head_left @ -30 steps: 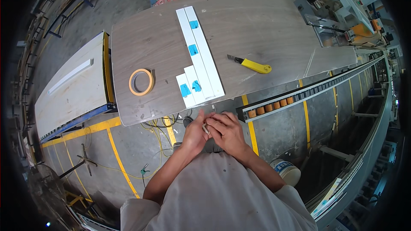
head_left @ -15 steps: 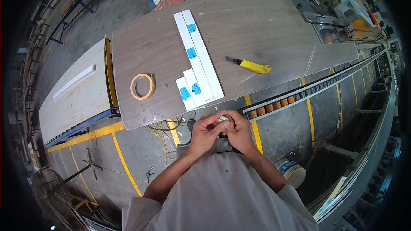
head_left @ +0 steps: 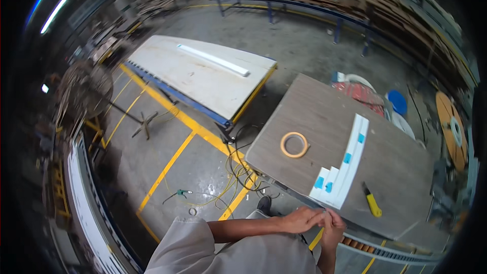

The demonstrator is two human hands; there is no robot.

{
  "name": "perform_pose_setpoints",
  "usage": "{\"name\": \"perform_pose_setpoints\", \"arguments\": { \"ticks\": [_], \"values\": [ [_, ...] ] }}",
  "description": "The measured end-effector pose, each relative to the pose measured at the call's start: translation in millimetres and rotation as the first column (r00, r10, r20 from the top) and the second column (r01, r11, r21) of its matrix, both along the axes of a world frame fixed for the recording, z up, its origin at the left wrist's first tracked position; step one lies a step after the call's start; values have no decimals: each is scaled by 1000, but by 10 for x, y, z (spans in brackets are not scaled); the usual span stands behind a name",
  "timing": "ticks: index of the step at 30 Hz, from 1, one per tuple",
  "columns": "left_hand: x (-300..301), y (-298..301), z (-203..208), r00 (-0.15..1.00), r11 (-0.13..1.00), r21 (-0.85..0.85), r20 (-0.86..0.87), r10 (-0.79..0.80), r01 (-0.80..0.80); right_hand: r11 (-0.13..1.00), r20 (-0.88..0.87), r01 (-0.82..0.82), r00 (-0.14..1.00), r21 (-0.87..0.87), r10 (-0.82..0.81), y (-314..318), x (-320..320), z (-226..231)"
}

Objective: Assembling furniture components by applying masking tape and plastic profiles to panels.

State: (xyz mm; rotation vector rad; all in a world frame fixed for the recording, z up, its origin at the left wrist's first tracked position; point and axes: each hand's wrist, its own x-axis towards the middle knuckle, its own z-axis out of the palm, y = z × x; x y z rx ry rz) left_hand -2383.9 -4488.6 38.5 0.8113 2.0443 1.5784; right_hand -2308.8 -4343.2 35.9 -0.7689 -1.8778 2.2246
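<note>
My left hand and my right hand meet at the near edge of a brown-grey table, fingertips pinched together. Whatever sits between them is too small and hidden to name. Just beyond the hands lie several white strips side by side, long ones and shorter ones, with pieces of blue tape across them. To their right is a yellow utility knife, its dark blade end pointing away from me. A roll of tan tape lies flat on the table, left of the strips.
A pale-topped bench bearing one white strip stands to the left. Hoses and an air gun lie on the floor. A standing fan is far left. The roller conveyor runs along the table's near side.
My view has swung left, so the table and strips now appear farther right. Both hands stay together; the small pale crumpled piece seen between the fingers earlier is now hidden.
</note>
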Motion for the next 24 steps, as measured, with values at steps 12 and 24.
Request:
{"name": "perform_pose_setpoints", "arguments": {
  "ticks": [12,24],
  "values": [
    [-201,-102,59,977,990,88,-175,122,-107,965,52,-230,970,-129,238,105,-430,-75],
    [-444,-319,0,868,888,35,-197,456,-458,-140,-136,126,988,982,-69,1833,-372,-354]
  ]
}}
